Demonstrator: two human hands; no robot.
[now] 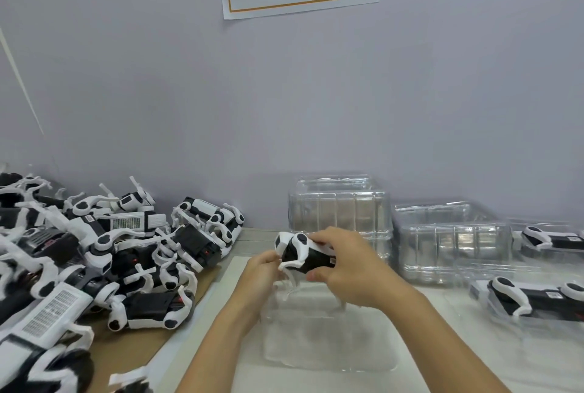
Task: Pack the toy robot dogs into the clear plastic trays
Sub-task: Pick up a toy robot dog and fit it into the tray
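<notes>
Above the empty clear tray (328, 339) at the middle of the desk (474, 361), I am holding one toy robot dog (303, 253) in both hands; my right hand (350, 269) is wrapping its fingers over the black body, and my left hand (262, 269) is pinching a white front leg. To do this step well, I am judging that the legs need folding flat against the body before I lower it, so the shape matches the moulded cavity (whose outline I cannot tell through the clear plastic); pressing down evenly should seat it without bending the thin legs. Two packed dogs (537, 297) are lying in trays at the right; stacks of spare trays (338, 212) are standing against the wall; the heap of unpacked dogs (110, 253) is waiting on the left.
</notes>
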